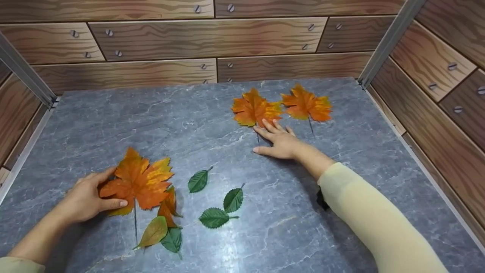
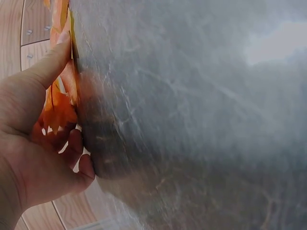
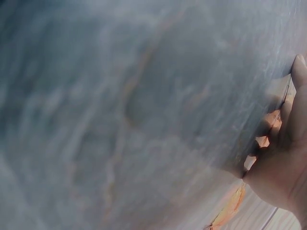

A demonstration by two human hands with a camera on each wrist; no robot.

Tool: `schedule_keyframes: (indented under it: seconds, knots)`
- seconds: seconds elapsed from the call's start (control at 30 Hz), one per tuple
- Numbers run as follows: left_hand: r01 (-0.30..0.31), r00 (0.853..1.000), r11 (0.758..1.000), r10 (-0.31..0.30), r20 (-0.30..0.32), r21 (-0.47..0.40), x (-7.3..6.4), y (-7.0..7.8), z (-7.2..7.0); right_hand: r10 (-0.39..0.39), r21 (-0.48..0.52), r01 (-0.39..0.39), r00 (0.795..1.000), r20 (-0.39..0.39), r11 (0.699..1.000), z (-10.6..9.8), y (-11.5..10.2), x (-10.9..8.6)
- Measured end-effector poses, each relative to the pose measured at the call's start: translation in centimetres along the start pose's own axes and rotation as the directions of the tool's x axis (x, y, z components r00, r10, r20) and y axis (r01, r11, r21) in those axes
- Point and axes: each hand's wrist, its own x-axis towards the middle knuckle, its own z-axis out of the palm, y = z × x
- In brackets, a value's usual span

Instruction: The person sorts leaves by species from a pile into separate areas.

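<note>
At the left of the head view my left hand [image 1: 85, 195] pinches the left edge of a large orange maple leaf [image 1: 142, 182]. Its thumb lies over the leaf, while the other fingers are partly hidden. The left wrist view shows the hand [image 2: 43, 129] with the orange leaf [image 2: 60, 108] between thumb and fingers. Farther back, my right hand [image 1: 278, 140] spreads its fingers, the tips resting on the lower edge of a second maple leaf [image 1: 253, 108]. A third maple leaf [image 1: 306, 103] lies just right of that one.
Three small green leaves [image 1: 214, 218] lie mid-table. Beside the left maple leaf are a rust-orange leaf [image 1: 166, 210], a yellow-green leaf [image 1: 153, 231] and a green leaf [image 1: 173, 239]. Wood-patterned walls [image 1: 159, 40] border the grey marbled table [image 1: 159, 121].
</note>
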Motion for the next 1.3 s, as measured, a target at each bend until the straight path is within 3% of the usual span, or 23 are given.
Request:
schedule_keyframes:
  seconds: [0.23, 0.53, 1.07, 1.3]
  knots:
    - [-0.011, 1.000, 0.996, 0.011, 0.000, -0.083, 0.1, 0.0, 0.0, 0.001, -0.001, -0.001, 1.000, 0.004, 1.000, 0.0, 0.0, 0.1]
    - [0.015, 0.999, 0.991, -0.019, -0.028, -0.135, -0.1, -0.2, -0.2, -0.001, -0.012, 0.002, 1.000, 0.007, 1.000, -0.2, -0.1, 0.3]
    - [0.009, 0.978, 0.984, -0.046, -0.205, -0.179, 0.0, 0.6, 0.4, 0.003, 0.002, -0.003, 1.000, 0.001, 1.000, 0.3, 0.1, 0.3]
    - [-0.059, 0.953, 0.970, -0.016, -0.303, -0.236, 0.3, 1.3, -0.4, 0.003, 0.011, -0.003, 1.000, 0.002, 1.000, 0.2, 0.0, 0.1]
